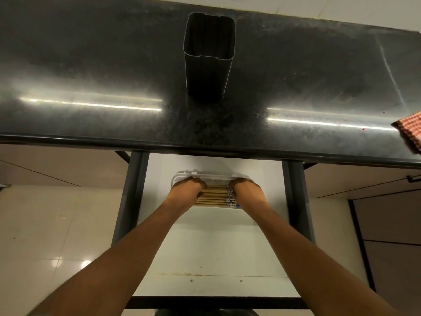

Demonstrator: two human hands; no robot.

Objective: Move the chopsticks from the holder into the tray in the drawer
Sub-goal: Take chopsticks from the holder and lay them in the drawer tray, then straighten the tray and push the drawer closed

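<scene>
Both arms reach past the black countertop's [296, 76] front edge into the open drawer [205, 247], its white floor bare nearer the person. The dark holder [208, 65] stands upright on the counter. In the white tray [182, 175], left hand [185, 190] and right hand [247, 190] curl over opposite ends of the chopsticks [215, 195], which lie flat.

Chopsticks [213, 197] lie in the tray [205, 175] in the drawer [211, 247], below the countertop holder [208, 58].
</scene>
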